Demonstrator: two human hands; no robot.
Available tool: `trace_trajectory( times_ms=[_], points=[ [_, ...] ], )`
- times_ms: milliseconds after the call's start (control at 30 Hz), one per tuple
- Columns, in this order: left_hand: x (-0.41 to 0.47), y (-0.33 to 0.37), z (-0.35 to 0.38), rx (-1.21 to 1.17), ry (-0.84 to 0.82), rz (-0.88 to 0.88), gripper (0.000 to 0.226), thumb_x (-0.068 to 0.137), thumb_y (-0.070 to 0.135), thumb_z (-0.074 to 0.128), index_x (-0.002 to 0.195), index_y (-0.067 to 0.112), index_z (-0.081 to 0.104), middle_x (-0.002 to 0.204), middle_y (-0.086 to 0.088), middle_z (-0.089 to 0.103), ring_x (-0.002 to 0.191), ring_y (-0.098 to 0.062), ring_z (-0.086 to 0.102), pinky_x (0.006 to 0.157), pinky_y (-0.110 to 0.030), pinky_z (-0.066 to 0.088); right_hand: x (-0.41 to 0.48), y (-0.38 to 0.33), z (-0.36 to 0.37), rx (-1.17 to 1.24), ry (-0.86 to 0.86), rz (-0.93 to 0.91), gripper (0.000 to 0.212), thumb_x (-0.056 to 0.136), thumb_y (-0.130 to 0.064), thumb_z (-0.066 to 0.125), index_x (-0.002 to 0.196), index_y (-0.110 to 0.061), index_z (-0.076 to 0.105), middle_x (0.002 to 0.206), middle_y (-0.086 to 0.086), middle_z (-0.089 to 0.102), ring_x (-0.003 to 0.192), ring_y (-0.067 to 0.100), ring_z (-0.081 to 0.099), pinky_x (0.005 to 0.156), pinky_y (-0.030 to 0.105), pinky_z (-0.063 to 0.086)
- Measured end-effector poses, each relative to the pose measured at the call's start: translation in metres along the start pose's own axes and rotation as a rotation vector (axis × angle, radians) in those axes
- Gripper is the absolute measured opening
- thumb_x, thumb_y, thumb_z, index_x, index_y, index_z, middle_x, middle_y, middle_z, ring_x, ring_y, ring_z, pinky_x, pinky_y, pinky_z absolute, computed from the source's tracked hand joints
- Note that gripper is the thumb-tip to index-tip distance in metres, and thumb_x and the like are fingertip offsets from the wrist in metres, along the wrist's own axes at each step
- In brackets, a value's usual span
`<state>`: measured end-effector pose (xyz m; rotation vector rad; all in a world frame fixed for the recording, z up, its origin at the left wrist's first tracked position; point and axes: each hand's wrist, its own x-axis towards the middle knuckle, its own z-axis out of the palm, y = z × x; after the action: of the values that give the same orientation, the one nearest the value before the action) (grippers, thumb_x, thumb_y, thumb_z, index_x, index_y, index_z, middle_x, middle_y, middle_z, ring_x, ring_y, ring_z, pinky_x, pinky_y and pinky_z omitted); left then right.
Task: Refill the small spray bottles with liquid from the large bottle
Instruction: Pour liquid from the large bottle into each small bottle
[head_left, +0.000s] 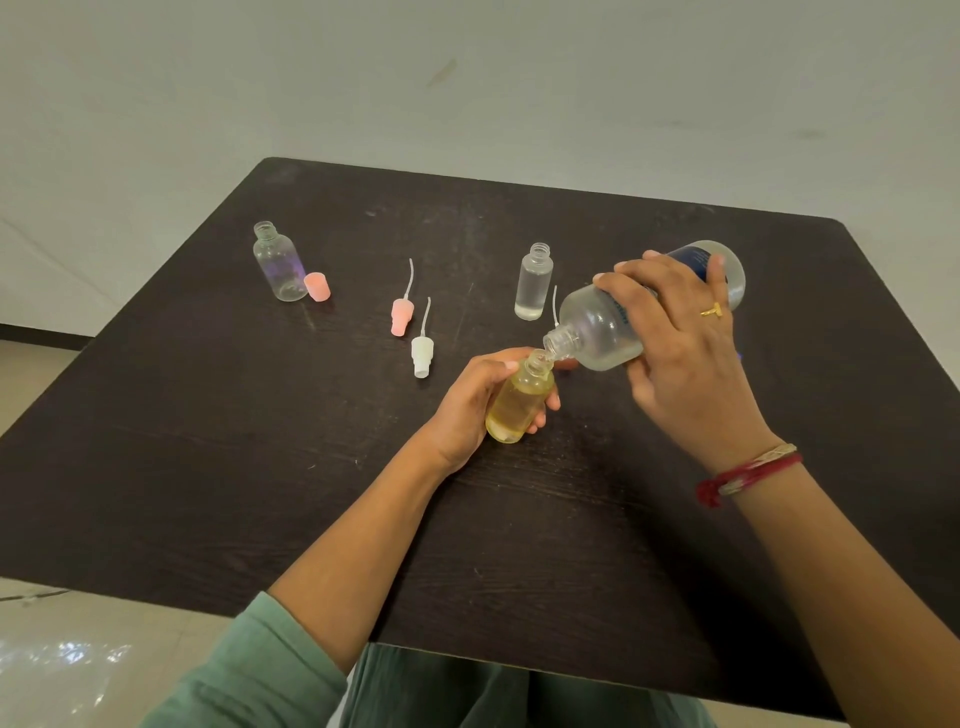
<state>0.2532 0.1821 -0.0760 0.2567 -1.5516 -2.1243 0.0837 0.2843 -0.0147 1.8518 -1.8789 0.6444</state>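
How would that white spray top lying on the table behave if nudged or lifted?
The white spray top looks like small plastic, so probably very light. Lying on its round side, it may roll when nudged. Its thin tube seems bendy and would likely flex if pinched.

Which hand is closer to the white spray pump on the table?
Left. The left hand, holding the yellow bottle, sits just right of the white spray pump; the right hand grips the large bottle farther right.
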Motion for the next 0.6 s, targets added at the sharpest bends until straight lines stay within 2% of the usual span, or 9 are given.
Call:
trace_trajectory(
  times_ms=[267, 433, 500, 533, 567, 600],
  points=[
    [0.0004, 0.0, -0.0013, 0.021, -0.005, -0.003, 0.05, 0.083, 0.039, 0.038, 0.11, 0.009, 0.067, 0.077, -0.008, 0.064, 0.064, -0.018, 0.055, 0.061, -0.03, 0.047, 0.0003, 0.0019, 0.0003, 0.014, -0.013, -0.011, 0.067, 0.068, 0.013, 0.065, 0.129, -0.012, 0.052, 0.126, 0.007, 0.053, 0.129, 0.028, 0.042, 0.114, 0.058, 0.017],
    [0.0001, 0.0006, -0.0009, 0.041, -0.002, 0.003, 0.049, 0.083, 0.039, 0.038, 0.108, 0.007, 0.067, 0.077, -0.008, 0.064, 0.063, -0.019, 0.056, 0.061, -0.031, 0.048, -0.0023, 0.0024, 0.0012, 0.098, -0.044, 0.027, 0.067, 0.069, 0.006, 0.067, 0.131, -0.013, 0.05, 0.127, 0.005, 0.052, 0.126, 0.024, 0.044, 0.118, 0.047, 0.01],
    [-0.001, 0.0, -0.0012, 0.027, 0.013, -0.001, 0.048, 0.083, 0.039, 0.038, 0.107, 0.01, 0.069, 0.077, -0.008, 0.065, 0.064, -0.019, 0.056, 0.061, -0.031, 0.047, -0.0037, 0.0012, 0.0019, 0.201, -0.061, 0.077, 0.068, 0.07, -0.004, 0.074, 0.132, -0.016, 0.048, 0.127, 0.001, 0.051, 0.122, 0.018, 0.046, 0.117, 0.052, 0.016],
    [-0.0013, -0.0002, -0.0015, 0.02, 0.019, -0.003, 0.048, 0.083, 0.039, 0.039, 0.108, 0.011, 0.069, 0.078, -0.009, 0.065, 0.064, -0.02, 0.056, 0.061, -0.032, 0.047, -0.0046, -0.0002, 0.0018, 0.283, -0.062, 0.111, 0.069, 0.07, -0.013, 0.077, 0.132, -0.017, 0.047, 0.127, -0.002, 0.051, 0.121, 0.016, 0.046, 0.114, 0.055, 0.024],
    [-0.0015, -0.0004, -0.0017, 0.018, 0.022, -0.002, 0.049, 0.083, 0.039, 0.038, 0.109, 0.011, 0.069, 0.079, -0.009, 0.065, 0.065, -0.02, 0.056, 0.062, -0.032, 0.047, -0.0053, -0.0022, 0.0009, 0.382, -0.055, 0.148, 0.071, 0.069, -0.021, 0.079, 0.132, -0.017, 0.047, 0.126, -0.004, 0.051, 0.12, 0.013, 0.046, 0.11, 0.052, 0.032],
    [-0.0018, -0.0003, -0.0016, 0.021, 0.024, 0.0, 0.05, 0.084, 0.039, 0.037, 0.112, 0.01, 0.068, 0.079, -0.01, 0.064, 0.066, -0.02, 0.056, 0.062, -0.033, 0.047, -0.0064, -0.0038, 0.0005, 0.486, -0.04, 0.192, 0.072, 0.068, -0.026, 0.079, 0.132, -0.017, 0.047, 0.126, -0.006, 0.051, 0.119, 0.011, 0.047, 0.107, 0.044, 0.037]
  ],
)
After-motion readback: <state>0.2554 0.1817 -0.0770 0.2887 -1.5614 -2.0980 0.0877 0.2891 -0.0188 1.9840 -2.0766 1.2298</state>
